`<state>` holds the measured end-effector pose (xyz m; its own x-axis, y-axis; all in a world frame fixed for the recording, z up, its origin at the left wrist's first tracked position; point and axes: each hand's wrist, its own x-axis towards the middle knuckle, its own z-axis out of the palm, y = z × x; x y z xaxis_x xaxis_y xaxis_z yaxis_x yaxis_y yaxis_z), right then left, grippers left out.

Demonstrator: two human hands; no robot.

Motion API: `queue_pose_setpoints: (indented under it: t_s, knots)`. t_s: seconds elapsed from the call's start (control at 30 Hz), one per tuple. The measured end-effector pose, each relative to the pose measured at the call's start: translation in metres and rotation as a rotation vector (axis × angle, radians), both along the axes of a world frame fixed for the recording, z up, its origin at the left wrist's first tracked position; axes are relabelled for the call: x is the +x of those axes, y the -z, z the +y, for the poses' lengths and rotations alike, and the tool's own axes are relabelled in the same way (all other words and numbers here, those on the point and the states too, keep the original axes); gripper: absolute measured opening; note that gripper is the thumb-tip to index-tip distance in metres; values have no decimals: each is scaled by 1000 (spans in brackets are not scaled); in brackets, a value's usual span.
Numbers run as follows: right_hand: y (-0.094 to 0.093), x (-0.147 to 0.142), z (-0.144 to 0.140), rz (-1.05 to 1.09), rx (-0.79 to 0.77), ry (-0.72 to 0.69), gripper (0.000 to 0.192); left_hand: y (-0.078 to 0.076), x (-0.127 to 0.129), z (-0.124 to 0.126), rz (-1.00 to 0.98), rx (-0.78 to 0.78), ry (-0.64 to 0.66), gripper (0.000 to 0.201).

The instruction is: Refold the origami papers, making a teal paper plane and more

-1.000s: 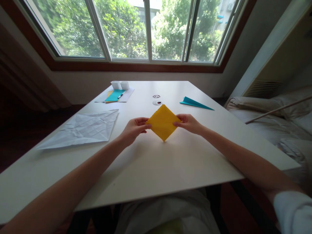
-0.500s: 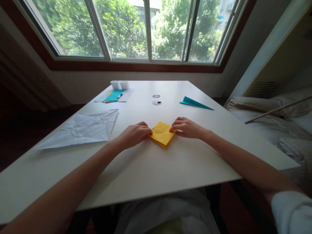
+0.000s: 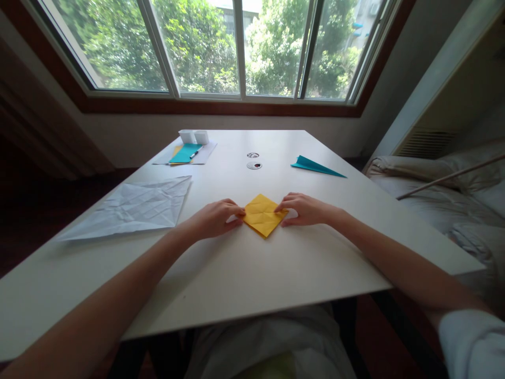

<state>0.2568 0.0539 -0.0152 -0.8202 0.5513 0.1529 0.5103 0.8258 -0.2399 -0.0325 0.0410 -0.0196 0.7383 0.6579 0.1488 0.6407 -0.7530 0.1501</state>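
Observation:
A square of folded yellow paper [image 3: 263,218] lies on the white table in front of me, one corner towards me, with creases crossing its top and its layers showing along the near left edge. My left hand [image 3: 219,217] grips its left corner, fingertips at the corner and thumb lower down by the edge. At the right corner, my right hand [image 3: 305,209] holds the paper with fingertips on the top face, the thumb spread below near the edge. Fingers partly cover both side corners.
Creased white paper [image 3: 150,205] lies to the left. Behind it are a teal sheet [image 3: 185,153] with a pen [image 3: 195,153] on it, other sheets and two small white boxes [image 3: 201,137]. A folded teal paper [image 3: 315,166] rests at the back right, near round table inserts [image 3: 254,165].
The yellow paper now lies flatter and more evenly square, its near corner slightly farther from me. Both thumbs have moved apart from the fingers, and the right hand's fingers have shifted slightly.

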Motion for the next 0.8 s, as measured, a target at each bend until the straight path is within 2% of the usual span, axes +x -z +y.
queue_pose_setpoints:
  t_s: [0.43, 0.8]
  knots:
    - [5, 0, 4, 5, 32, -33, 26, 0, 1, 1, -64, 2, 73, 21]
    - [2, -3, -1, -8, 83, -59, 28, -5, 6, -4, -57, 38, 45, 17]
